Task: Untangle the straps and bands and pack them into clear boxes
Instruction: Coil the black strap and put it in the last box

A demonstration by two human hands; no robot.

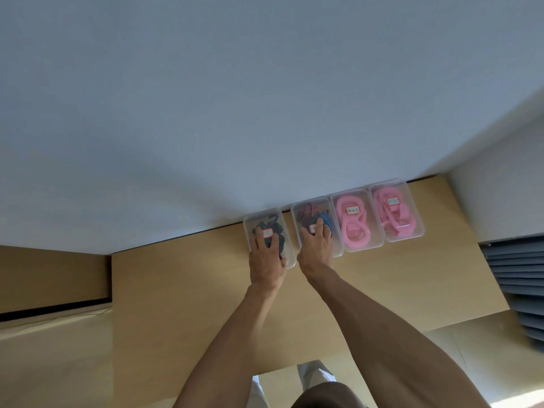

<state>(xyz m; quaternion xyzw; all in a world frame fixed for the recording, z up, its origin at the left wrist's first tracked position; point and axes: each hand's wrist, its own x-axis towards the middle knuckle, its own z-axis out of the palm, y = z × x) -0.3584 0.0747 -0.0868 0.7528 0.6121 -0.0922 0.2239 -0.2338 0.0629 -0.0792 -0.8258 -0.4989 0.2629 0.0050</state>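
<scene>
Several clear lidded boxes stand in a row against the wall on a tan table. The leftmost box holds dark bands, and my left hand lies flat on its lid. The second box holds red and blue straps; my right hand presses on its lid with fingers spread. To the right, two closed boxes each hold pink bands and carry a red-edged label.
A pale wall rises right behind the boxes. A stack of grey sheets lies at the table's right end. A lower wooden surface sits to the left.
</scene>
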